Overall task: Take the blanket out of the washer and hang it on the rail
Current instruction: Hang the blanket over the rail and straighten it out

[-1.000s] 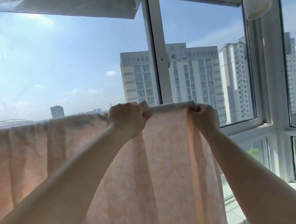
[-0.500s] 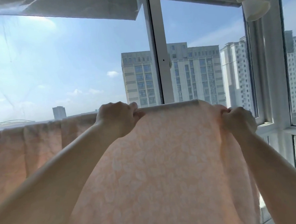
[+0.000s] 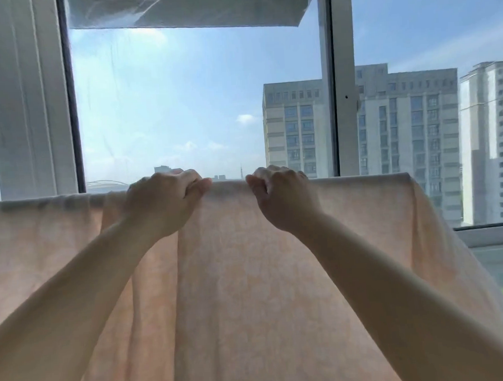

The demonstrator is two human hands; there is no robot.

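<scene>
One wide window (image 3: 180,106) with tower blocks (image 3: 403,139) beyond fills the background, and the peach blanket (image 3: 249,278) hangs over the rail, hiding it. Both hands, left hand (image 3: 164,203) and right hand (image 3: 283,198), curl their fingers round its top fold. Since a moment ago the hands have drawn close together, and the view has swung left.

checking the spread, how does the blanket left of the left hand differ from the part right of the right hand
Left of the left hand, the blanket hangs bunched in vertical folds, running off the frame edge. Right of the right hand it lies smooth and flat, ending in a visible side edge that slants down. Both parts drape from the same top line; both hands pinch it.
</scene>
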